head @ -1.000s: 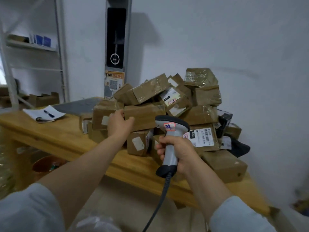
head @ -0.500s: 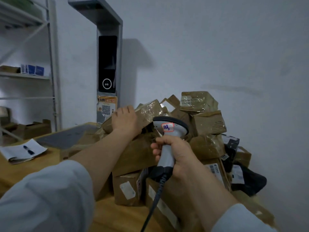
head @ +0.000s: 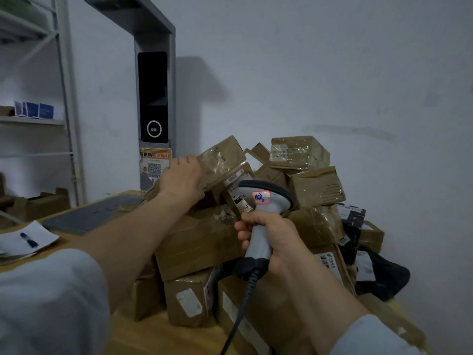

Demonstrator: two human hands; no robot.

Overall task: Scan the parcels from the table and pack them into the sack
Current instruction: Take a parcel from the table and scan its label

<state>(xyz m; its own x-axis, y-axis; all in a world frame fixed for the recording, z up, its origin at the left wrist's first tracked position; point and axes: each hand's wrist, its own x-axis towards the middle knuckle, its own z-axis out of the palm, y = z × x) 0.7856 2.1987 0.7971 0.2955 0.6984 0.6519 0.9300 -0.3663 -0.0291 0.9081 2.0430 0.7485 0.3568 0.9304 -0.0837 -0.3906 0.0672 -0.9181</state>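
Left hand grabs a taped parcel, eleven o'clock of the barcode scanner squeezed in the right hand. A big pile is left; no sack seen.

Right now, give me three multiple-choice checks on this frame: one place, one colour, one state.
1. Where is the left hand?
A. On the taped parcel
B. On the paper sheet
C. On the shelf

2. What colour is the writing on the scanner label?
A. Green
B. Blue
C. Yellow

3. What is the right hand doing?
A. Lying flat on the table
B. Holding a pen
C. Gripping the scanner handle

Answers: 1 A, its fingers wrap the parcel's left end; 2 B, blue marks sit inside a red border; 3 C, its fingers curl round the grey handle.
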